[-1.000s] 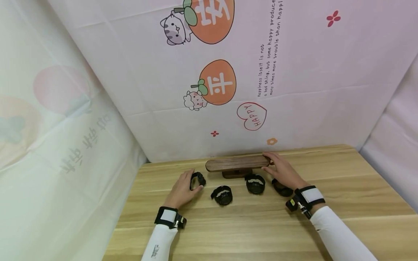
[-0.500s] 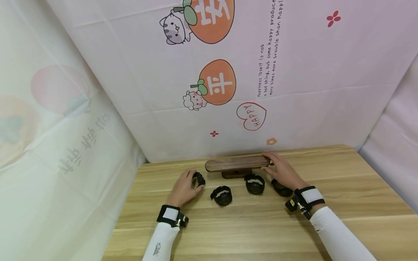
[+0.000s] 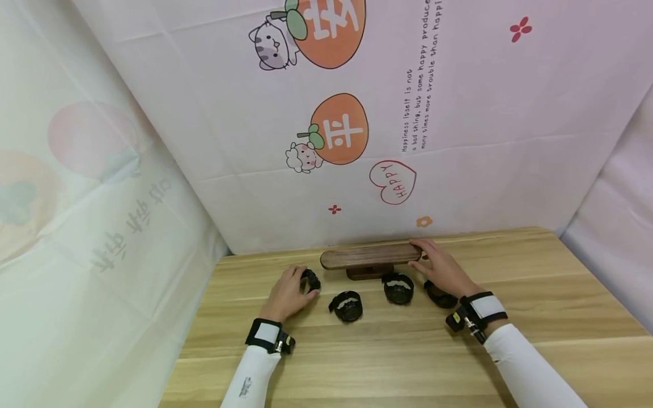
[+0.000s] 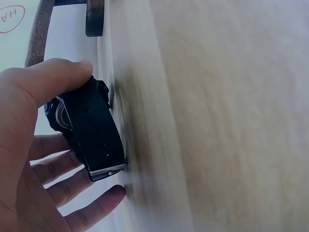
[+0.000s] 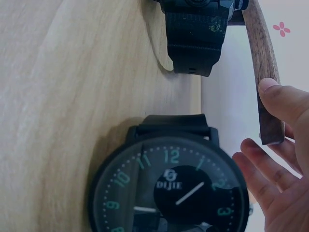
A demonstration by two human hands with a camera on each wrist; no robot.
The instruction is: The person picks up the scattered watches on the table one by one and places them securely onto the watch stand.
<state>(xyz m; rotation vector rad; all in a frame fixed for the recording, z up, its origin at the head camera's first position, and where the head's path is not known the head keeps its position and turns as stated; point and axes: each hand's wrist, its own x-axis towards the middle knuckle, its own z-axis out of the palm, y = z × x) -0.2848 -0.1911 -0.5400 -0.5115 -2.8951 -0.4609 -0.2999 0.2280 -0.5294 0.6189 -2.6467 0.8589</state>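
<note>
A black wristwatch (image 4: 91,121) with its strap closed in a loop stands on the table, and my left hand (image 3: 284,294) holds it between thumb and fingers, left of a dark wooden T-shaped stand (image 3: 362,257). My right hand (image 3: 442,268) pinches the right end of the stand's bar, thumb on the near side and fingers behind. Three more black watches lie in front of the stand: one watch (image 3: 348,306) left of centre, another watch (image 3: 399,288) by the base, and a third watch (image 5: 169,188) with a "DIJIE" dial below my right hand.
Behind the stand rises a white printed cloth (image 3: 285,215) that meets the back edge of the wood-grain table (image 3: 388,362). More cloth hangs on the left and right sides. Bare tabletop stretches in front of the watches.
My left hand has shifted slightly to the right, and the watch in it has turned a little, its loop showing narrower. My right hand and the stand stay in place.
</note>
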